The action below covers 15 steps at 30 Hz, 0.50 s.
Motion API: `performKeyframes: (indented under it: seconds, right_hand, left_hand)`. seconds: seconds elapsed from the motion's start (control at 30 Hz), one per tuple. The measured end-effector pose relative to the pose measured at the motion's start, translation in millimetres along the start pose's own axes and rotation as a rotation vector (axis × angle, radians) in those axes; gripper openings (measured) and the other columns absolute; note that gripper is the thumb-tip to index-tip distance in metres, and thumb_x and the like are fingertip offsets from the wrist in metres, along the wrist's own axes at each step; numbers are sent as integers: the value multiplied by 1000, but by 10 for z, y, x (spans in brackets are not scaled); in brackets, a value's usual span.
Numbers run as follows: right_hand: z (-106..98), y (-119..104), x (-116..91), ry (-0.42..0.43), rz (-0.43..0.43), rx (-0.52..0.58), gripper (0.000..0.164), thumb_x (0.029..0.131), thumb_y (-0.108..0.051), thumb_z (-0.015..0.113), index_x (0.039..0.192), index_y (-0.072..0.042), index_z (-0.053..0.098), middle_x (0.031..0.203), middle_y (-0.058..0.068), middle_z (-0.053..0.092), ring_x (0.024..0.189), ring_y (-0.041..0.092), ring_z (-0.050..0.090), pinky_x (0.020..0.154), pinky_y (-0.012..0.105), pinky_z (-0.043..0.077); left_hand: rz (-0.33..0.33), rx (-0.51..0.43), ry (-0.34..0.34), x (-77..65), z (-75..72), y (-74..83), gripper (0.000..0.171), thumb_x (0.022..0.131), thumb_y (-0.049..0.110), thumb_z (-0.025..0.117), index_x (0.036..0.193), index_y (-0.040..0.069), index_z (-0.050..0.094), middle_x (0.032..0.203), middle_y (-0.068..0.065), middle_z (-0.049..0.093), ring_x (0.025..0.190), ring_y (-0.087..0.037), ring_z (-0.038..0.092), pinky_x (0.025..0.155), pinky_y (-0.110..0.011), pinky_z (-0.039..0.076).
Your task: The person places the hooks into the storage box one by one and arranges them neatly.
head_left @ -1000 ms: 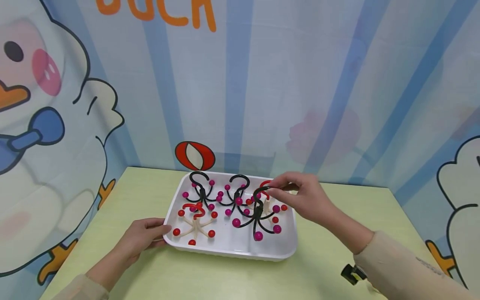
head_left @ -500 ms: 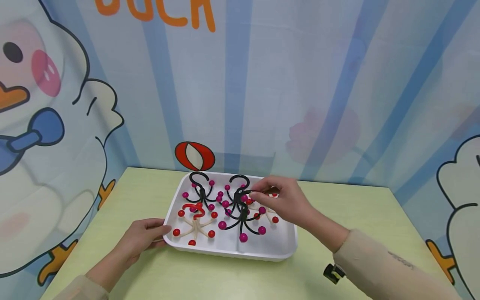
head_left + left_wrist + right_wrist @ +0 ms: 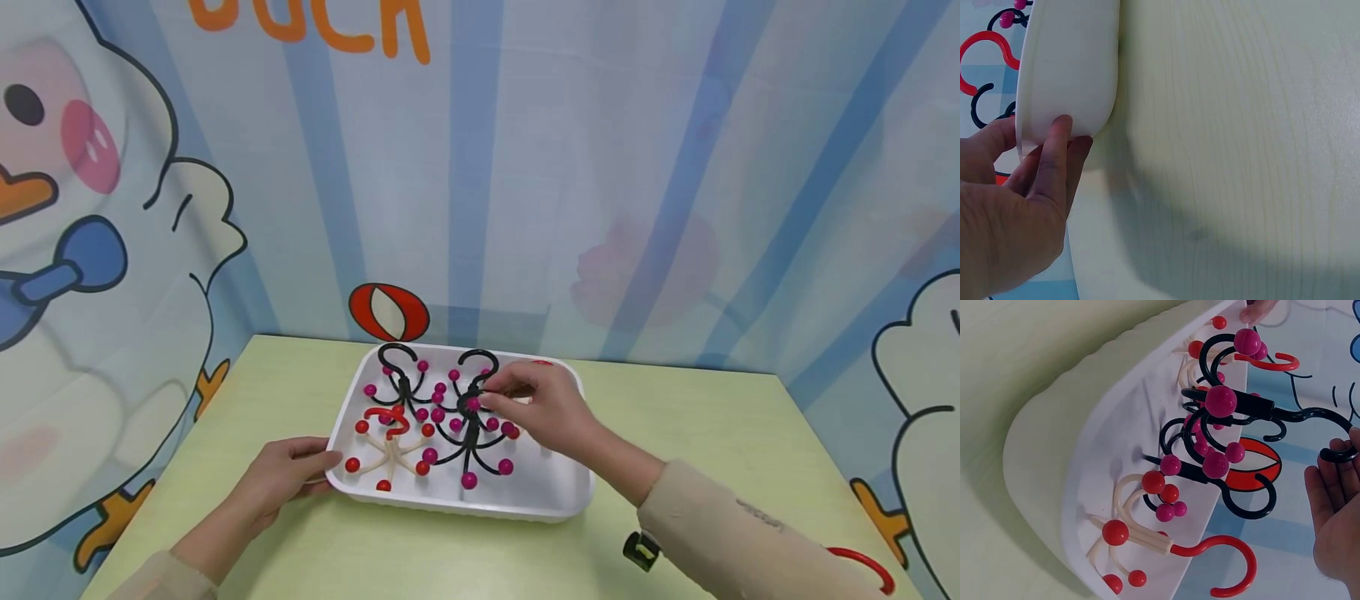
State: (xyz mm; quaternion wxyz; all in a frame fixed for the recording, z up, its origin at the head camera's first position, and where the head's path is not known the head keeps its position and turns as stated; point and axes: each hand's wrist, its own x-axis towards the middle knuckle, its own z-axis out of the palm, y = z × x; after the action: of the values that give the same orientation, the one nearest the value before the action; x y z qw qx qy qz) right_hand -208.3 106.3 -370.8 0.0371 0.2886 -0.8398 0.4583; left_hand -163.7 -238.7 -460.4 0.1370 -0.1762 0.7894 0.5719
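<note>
My left hand grips the left front corner of a white tray, thumb on the rim and fingers under the outside wall. With the fingertips of my right hand I pinch the hook end of a black multi-arm hanger. Its curved arms end in magenta balls and spread over the middle of the tray. Behind it stand two similar black hangers, one at the back left. A cream hanger with red hook and red balls sits at front left; another is mostly hidden behind my right hand.
The tray rests on a pale green-yellow table. A cartoon-printed cloth rises behind the table's far edge. Beside the right sleeve hangs a small black piece, and a red curved strip shows behind the forearm.
My right hand has carried the black hanger leftward across the tray, from the right part to the middle. The left hand and the tray have stayed in place.
</note>
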Motion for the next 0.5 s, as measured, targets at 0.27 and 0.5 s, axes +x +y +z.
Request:
performKeyframes:
  seconds: [0.27,0.5]
  right_hand:
    - [113,73,6,-2,34,-2,7,84,-22,76,90,-21,72,84,-10,68,75,4,65,74,22,58]
    - [185,135,-7,-5,67,-16,7,84,-21,76,88,-24,72,83,-13,68,74,5,64,74,25,59]
  left_hand:
    - [-4,-7,1,7,-1,-13,59,87,28,72,134,-1,52,125,-23,59,82,-19,68,75,-32,60]
    - [1,-16,-1,-1,0,-6,58,87,28,72,133,-2,52,124,-22,59,82,-19,69,75,-32,60]
